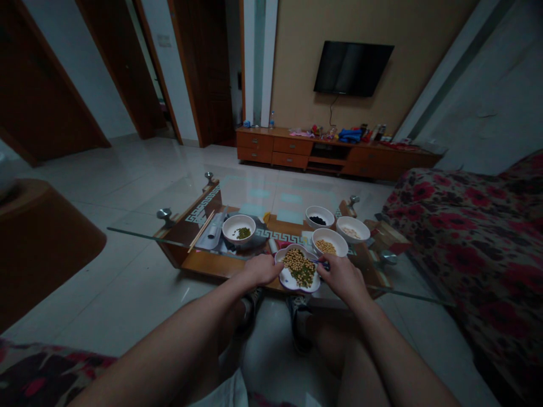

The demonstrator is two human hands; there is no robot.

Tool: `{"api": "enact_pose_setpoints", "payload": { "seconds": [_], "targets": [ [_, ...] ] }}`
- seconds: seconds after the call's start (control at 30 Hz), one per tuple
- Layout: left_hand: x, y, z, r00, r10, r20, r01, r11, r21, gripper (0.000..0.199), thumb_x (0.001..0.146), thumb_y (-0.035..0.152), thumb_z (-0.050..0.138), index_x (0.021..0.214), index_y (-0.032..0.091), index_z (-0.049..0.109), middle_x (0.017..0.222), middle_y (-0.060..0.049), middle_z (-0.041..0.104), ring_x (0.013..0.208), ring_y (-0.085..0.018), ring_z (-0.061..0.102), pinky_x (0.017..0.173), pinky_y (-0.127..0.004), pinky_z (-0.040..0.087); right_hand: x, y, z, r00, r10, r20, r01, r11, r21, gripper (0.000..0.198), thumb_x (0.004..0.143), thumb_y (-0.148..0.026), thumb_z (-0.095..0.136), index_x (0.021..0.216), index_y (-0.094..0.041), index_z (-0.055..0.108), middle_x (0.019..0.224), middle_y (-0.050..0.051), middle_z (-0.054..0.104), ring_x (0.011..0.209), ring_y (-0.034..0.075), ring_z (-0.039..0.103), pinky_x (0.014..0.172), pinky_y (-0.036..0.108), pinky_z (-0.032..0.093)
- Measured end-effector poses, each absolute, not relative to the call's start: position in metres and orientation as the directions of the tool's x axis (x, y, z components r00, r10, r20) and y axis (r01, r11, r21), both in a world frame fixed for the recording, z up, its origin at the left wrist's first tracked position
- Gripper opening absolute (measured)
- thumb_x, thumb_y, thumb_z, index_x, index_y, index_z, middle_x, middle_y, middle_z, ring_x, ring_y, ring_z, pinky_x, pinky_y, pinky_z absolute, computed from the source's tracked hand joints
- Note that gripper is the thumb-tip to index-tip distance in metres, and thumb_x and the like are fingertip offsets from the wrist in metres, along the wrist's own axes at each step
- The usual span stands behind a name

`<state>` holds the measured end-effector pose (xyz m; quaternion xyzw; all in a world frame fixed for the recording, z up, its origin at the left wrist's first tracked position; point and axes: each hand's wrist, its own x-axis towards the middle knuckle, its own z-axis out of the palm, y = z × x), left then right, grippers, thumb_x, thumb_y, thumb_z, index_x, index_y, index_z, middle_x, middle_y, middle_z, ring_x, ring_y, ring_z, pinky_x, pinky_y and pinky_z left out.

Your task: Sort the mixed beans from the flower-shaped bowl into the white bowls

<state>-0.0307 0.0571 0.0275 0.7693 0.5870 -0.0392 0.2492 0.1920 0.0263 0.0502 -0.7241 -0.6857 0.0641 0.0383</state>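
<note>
A white, scallop-edged plate [290, 281] sits at the near edge of the glass table, bearing yellow soybeans [296, 260] mixed with green mung beans [306, 276]. My left hand [263, 269] grips its left rim with closed fingers. At the right side of the plate, my right hand [341, 275] pinches a thin dark-blue utensil [321, 262] whose working end I cannot make out. Just behind the plate stands a white bowl [343, 247] of soybeans. Farther left, another white bowl [228, 228] contains some green beans.
Behind the soybeans stand a bowl of black beans [319, 211] and a bowl of pale pieces [360, 230]. Wooden chopsticks [201, 232] lie at left on the glass table [139, 231]. A floral sofa [460, 226] borders the right. A low TV cabinet [292, 146] lines the wall.
</note>
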Motion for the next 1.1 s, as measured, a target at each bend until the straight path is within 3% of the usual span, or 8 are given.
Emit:
{"api": "enact_pose_setpoints", "payload": {
  "seconds": [0.3, 0.5, 0.77, 1.1],
  "targets": [
    [-0.0312, 0.0572, 0.026, 0.329, 0.887, -0.323, 0.915, -0.214, 0.343, 0.057, 0.093, 0.047, 0.027, 0.1, 0.011, 0.07, 0.101, -0.019, 0.069, 0.095, -0.03, 0.066, 0.08, -0.036, 0.049, 0.1911, 0.0247, 0.051, 0.03, 1.0, 0.001, 0.983, -0.029, -0.183, 0.026, 0.084, -0.039, 0.05, 0.098, -0.028, 0.069, 0.091, 0.004, 0.07, 0.085, 0.021, 0.064, 0.061, 0.025, 0.038],
    [-0.032, 0.0576, 0.0228, 0.338, 0.888, -0.311, 0.912, -0.226, 0.344, 0.057, 0.094, 0.047, 0.026, 0.097, 0.011, 0.071, 0.099, -0.02, 0.069, 0.095, -0.031, 0.066, 0.082, -0.038, 0.05, 0.1892, 0.023, 0.0553, 0.044, 0.994, 0.102, 0.967, -0.017, -0.255, 0.027, 0.085, -0.04, 0.05, 0.099, -0.028, 0.069, 0.088, 0.003, 0.071, 0.079, 0.018, 0.065, 0.059, 0.024, 0.037],
    [-0.032, 0.0587, 0.0214, 0.336, 0.885, -0.323, 0.917, -0.229, 0.327, 0.061, 0.093, 0.049, 0.025, 0.1, 0.009, 0.071, 0.104, -0.021, 0.068, 0.096, -0.031, 0.065, 0.08, -0.039, 0.05, 0.1952, 0.0238, 0.0544, 0.279, 0.92, 0.275, 0.945, -0.212, -0.248, 0.032, 0.087, -0.043, 0.048, 0.104, -0.027, 0.069, 0.081, 0.006, 0.071, 0.071, 0.018, 0.063, 0.053, 0.025, 0.029],
    [-0.0323, 0.058, 0.0217, 0.33, 0.89, -0.314, 0.913, -0.218, 0.344, 0.056, 0.092, 0.046, 0.027, 0.097, 0.01, 0.071, 0.1, -0.02, 0.069, 0.094, -0.03, 0.066, 0.078, -0.038, 0.05, 0.1969, 0.0229, 0.0574, 0.381, 0.886, 0.264, 0.913, -0.315, -0.259, 0.035, 0.091, -0.042, 0.043, 0.113, -0.026, 0.066, 0.084, 0.008, 0.069, 0.072, 0.019, 0.061, 0.059, 0.026, 0.035]
  ]
}}
